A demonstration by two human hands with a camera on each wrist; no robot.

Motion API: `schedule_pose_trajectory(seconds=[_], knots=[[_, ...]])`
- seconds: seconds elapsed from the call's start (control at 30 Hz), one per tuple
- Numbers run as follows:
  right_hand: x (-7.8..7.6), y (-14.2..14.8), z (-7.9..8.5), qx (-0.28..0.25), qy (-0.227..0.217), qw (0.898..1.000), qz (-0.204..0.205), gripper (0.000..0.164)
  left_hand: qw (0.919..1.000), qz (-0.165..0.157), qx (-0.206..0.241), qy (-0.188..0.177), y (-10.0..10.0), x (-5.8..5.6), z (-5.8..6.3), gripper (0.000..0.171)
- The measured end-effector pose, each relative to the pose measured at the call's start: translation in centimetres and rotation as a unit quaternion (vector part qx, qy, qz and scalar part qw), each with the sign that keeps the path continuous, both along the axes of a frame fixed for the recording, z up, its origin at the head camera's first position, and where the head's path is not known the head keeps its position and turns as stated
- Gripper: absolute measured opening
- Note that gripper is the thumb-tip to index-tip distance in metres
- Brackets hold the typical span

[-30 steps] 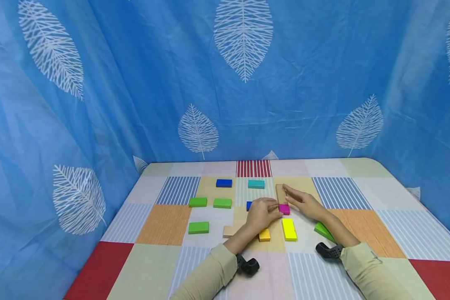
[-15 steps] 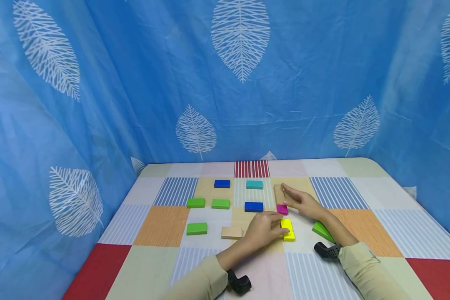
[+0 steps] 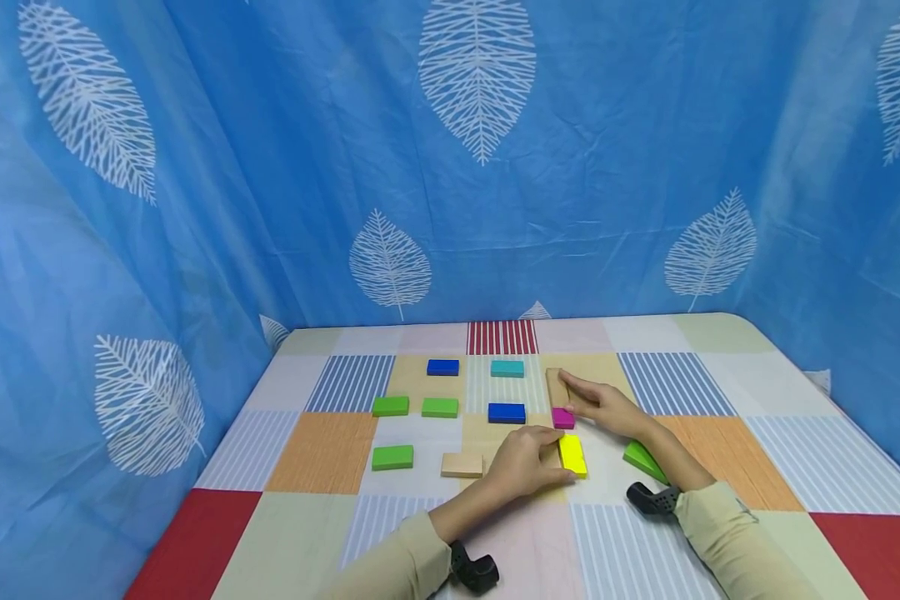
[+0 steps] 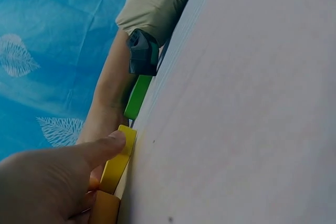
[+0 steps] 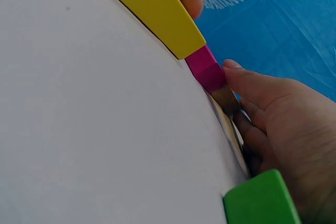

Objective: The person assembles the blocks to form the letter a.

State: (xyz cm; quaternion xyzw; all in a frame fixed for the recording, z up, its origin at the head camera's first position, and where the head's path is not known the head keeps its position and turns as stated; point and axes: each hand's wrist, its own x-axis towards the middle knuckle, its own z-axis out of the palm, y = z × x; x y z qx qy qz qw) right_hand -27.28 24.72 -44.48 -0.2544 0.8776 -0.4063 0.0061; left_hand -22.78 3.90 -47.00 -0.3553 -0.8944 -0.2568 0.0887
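Observation:
My left hand (image 3: 527, 460) pinches a yellow block (image 3: 573, 456) lengthwise, fingertips at its far end and thumb at its near end. In the left wrist view the thumb presses on the yellow block (image 4: 118, 157), with an orange block (image 4: 105, 208) beside the fingers. A small magenta block (image 3: 562, 418) lies just beyond the yellow one. Past it, in line, is a plain wooden block (image 3: 557, 388), which my right hand (image 3: 607, 408) holds, index finger at the far end. In the right wrist view the right thumb sits close to the magenta block (image 5: 206, 69).
A green block (image 3: 645, 462) lies beside the right forearm. Left of the hands are a dark blue block (image 3: 507, 413), another wooden block (image 3: 462, 465) and several green blocks (image 3: 392, 457). Further back lie a blue block (image 3: 442, 367) and a turquoise block (image 3: 507, 368). A blue curtain (image 3: 600, 167) surrounds the patchwork-covered table.
My left hand has moved from beside the magenta block toward me, onto the yellow block, which has shifted slightly toward the magenta one. The right hand has stayed at the wooden block.

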Motion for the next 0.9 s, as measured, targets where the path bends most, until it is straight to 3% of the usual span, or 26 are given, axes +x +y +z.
schedule_pose_trajectory(seconds=[0.33,0.6,0.9], knots=[[-0.07,-0.02,0.04,-0.003,0.007,1.000,0.009,0.056,0.9982,0.019,0.036,-0.045,-0.20,-0.36,-0.20,0.064],[-0.05,-0.05,0.02,0.002,0.005,1.000,-0.003,0.056,0.9968,0.062,0.037,-0.034,-0.33,-0.28,-0.03,0.059],[0.07,0.09,-0.21,0.002,0.006,1.000,-0.005,0.057,0.9975,0.062,0.025,-0.023,-0.16,-0.24,-0.10,0.061]])
